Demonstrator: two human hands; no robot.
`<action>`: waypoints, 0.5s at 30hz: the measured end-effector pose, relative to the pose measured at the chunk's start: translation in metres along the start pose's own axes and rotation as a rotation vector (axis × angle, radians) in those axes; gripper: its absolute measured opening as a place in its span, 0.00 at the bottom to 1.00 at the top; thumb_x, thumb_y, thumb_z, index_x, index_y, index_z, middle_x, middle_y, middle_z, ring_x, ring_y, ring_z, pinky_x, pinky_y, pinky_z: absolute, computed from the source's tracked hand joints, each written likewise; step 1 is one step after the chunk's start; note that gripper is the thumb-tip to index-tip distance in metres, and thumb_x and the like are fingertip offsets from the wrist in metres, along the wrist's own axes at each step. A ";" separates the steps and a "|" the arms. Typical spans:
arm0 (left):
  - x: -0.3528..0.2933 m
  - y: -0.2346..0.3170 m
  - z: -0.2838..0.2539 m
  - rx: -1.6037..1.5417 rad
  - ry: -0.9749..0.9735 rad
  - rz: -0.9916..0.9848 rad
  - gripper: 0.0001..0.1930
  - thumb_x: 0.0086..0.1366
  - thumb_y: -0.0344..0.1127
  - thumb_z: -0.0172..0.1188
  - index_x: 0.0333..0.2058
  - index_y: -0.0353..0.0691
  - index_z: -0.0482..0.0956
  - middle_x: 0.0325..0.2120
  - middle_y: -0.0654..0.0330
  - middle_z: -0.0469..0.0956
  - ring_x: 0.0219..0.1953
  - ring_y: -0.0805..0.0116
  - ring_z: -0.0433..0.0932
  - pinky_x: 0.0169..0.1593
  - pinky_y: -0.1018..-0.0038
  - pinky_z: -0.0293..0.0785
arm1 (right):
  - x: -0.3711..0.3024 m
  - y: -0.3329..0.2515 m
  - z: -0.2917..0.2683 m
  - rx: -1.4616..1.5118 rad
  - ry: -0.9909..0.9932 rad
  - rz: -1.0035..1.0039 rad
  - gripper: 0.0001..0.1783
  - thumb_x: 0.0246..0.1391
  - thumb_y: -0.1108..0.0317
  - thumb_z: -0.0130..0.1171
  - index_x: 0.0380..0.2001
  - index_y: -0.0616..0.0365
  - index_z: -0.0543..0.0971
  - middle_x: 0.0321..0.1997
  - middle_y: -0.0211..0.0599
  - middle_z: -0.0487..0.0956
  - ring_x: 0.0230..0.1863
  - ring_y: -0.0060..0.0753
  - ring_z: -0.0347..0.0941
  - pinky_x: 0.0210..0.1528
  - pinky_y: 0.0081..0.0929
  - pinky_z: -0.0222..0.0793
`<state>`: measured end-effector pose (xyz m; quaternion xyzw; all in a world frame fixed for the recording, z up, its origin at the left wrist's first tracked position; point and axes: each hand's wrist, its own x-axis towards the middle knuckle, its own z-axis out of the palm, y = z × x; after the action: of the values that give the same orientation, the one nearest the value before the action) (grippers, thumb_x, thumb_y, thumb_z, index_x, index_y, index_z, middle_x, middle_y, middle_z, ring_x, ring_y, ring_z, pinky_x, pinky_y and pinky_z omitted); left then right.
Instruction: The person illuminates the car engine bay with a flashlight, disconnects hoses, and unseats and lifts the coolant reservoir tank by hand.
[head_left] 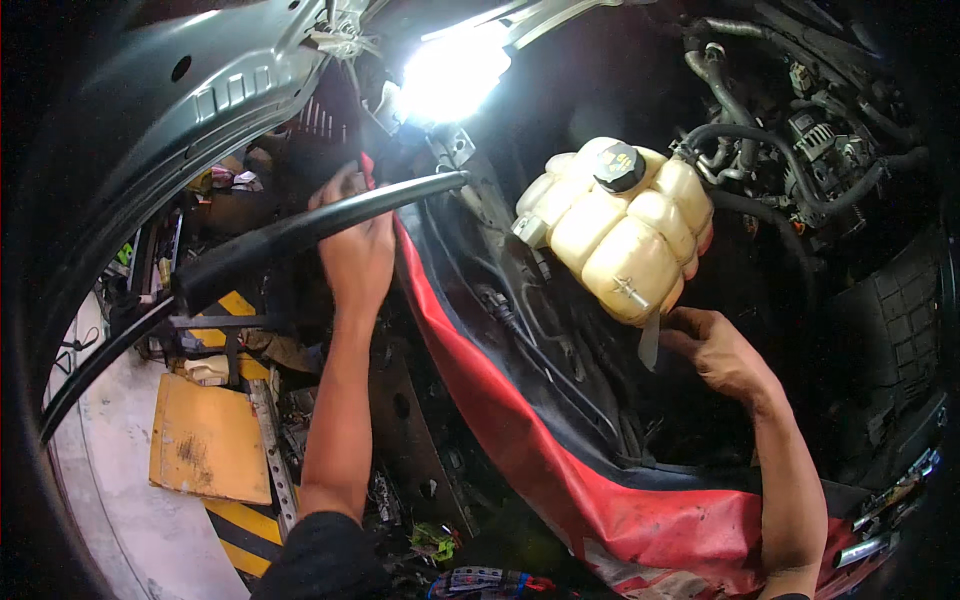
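Note:
My left hand [356,245] is closed around a long black rubber hose [300,232] that runs from the left toward the bright lamp. My right hand [722,352] supports the underside of a cream plastic coolant reservoir [620,228] with a black screw cap [619,166], lifted above the engine bay; fingertips show at its right edge. A red and black fender cover [560,470] drapes the car's edge between my arms.
A bright work lamp [452,75] glares at top centre. Black hoses and engine parts [800,150] crowd the upper right. A grey body panel [200,90] arcs at upper left. Below left, a yellow plate [205,440], striped floor marking and clutter lie on the floor.

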<state>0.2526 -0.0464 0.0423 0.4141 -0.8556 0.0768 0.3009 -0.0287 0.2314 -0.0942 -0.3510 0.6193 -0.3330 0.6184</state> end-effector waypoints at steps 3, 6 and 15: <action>-0.050 0.062 -0.050 -0.339 -0.181 -0.091 0.14 0.70 0.31 0.69 0.52 0.32 0.83 0.44 0.50 0.83 0.47 0.56 0.83 0.52 0.63 0.80 | 0.001 0.002 -0.002 -0.002 -0.011 0.005 0.21 0.69 0.62 0.64 0.58 0.65 0.83 0.45 0.38 0.87 0.44 0.26 0.79 0.54 0.30 0.73; -0.060 0.111 -0.049 -0.426 -0.481 0.145 0.13 0.66 0.29 0.72 0.48 0.34 0.84 0.44 0.50 0.83 0.44 0.52 0.84 0.50 0.60 0.81 | 0.000 0.004 -0.004 0.011 -0.006 -0.006 0.22 0.69 0.60 0.63 0.59 0.65 0.83 0.42 0.37 0.87 0.40 0.26 0.76 0.50 0.32 0.73; 0.049 0.172 0.118 -0.039 -1.010 0.196 0.43 0.78 0.68 0.46 0.63 0.27 0.72 0.54 0.29 0.80 0.61 0.35 0.79 0.65 0.49 0.75 | -0.001 0.001 -0.003 -0.082 0.009 -0.063 0.24 0.70 0.59 0.61 0.59 0.68 0.82 0.47 0.46 0.87 0.48 0.29 0.80 0.56 0.32 0.74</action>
<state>0.0458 -0.0127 -0.0043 0.3118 -0.9303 -0.1207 -0.1509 -0.0316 0.2332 -0.0944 -0.3939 0.6239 -0.3283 0.5898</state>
